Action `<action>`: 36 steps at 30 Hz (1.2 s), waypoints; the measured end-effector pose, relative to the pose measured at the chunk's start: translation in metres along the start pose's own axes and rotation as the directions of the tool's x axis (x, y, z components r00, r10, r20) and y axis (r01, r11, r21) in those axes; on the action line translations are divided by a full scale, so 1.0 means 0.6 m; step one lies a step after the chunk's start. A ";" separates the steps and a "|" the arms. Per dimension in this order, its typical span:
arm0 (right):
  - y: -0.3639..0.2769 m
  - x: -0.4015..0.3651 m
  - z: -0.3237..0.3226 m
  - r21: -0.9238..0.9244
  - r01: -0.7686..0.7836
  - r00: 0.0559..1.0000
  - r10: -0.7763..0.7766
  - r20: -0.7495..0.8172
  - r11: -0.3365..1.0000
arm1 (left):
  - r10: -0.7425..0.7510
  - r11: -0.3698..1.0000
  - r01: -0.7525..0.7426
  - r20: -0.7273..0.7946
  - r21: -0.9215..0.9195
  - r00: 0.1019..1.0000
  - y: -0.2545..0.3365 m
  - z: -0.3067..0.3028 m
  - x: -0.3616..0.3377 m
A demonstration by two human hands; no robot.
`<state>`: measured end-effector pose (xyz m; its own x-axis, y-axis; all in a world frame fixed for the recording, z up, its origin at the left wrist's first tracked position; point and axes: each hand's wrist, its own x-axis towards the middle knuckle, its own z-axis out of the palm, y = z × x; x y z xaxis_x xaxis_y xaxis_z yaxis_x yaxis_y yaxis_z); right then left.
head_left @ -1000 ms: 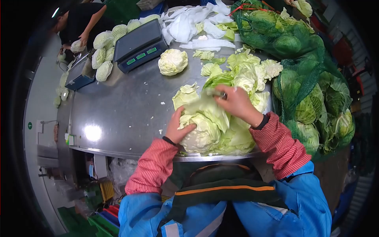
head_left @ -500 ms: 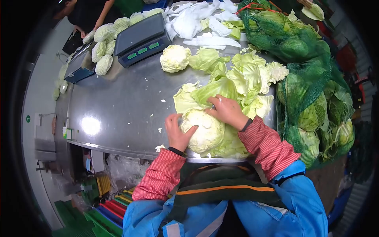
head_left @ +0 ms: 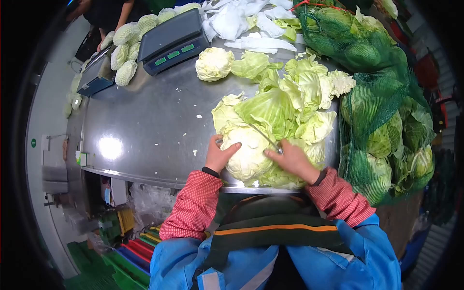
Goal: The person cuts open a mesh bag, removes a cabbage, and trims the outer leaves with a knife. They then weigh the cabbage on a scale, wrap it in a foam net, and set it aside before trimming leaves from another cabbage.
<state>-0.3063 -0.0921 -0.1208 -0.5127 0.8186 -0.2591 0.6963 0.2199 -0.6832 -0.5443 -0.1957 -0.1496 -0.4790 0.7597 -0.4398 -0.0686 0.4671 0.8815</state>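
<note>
A pale, trimmed cabbage (head_left: 249,154) sits near the front edge of the steel table. My left hand (head_left: 221,153) grips its left side, the thumb resting on top. In my right hand (head_left: 293,158) is a thin knife (head_left: 263,133), its blade pointing up and left over the cabbage's upper right. Loose green leaves (head_left: 270,107) lie just beyond the cabbage, and more lie beneath its right side. A second trimmed cabbage (head_left: 214,64) stands farther back, apart from my hands.
Green net bags (head_left: 374,111) of cabbages stand along the right. A digital scale (head_left: 174,41) is at the back, beside foam-netted cabbages (head_left: 126,72). White foam nets (head_left: 232,21) are heaped behind. Small scraps dot the steel table (head_left: 140,130). Another person's arm (head_left: 124,14) shows at far left.
My right hand has moved right and down off the leaves, and the knife blade now shows. The large leaf lies flatter behind the cabbage. My left hand remains on the cabbage.
</note>
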 end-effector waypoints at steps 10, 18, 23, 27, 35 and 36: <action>-0.024 0.075 -0.118 0.162 0.107 0.993 -0.098 -0.062 0.981 | 0.114 0.934 -0.176 -0.206 -0.311 0.972 0.041 0.089 -0.027; 0.007 0.110 -0.122 0.024 -0.086 0.994 0.084 0.073 0.996 | 0.153 0.986 -0.138 -0.183 0.091 0.971 0.058 0.145 -0.012; -0.031 0.113 -0.141 -0.152 -0.151 0.977 0.171 0.128 0.977 | 0.198 0.963 -0.227 -0.193 -0.142 0.961 0.045 0.169 0.006; -0.035 0.101 -0.128 -0.238 -0.160 0.983 0.177 0.050 0.958 | 0.085 0.912 -0.094 -0.040 -0.399 0.996 0.066 0.146 0.004; 0.039 0.053 -0.095 -0.175 -0.064 0.995 0.049 -0.085 0.983 | 0.064 0.671 0.249 0.389 -0.698 0.919 0.018 0.063 0.052; 0.047 0.048 -0.089 -0.131 -0.067 0.993 0.054 -0.102 0.989 | 0.080 0.612 0.289 0.421 -0.736 0.903 0.014 0.054 0.045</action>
<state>-0.2746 -0.0342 -0.1108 -0.4202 0.8793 -0.2244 0.7890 0.2318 -0.5689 -0.5295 -0.1563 -0.1596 -0.0695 0.9142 -0.3992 -0.8246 0.1725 0.5387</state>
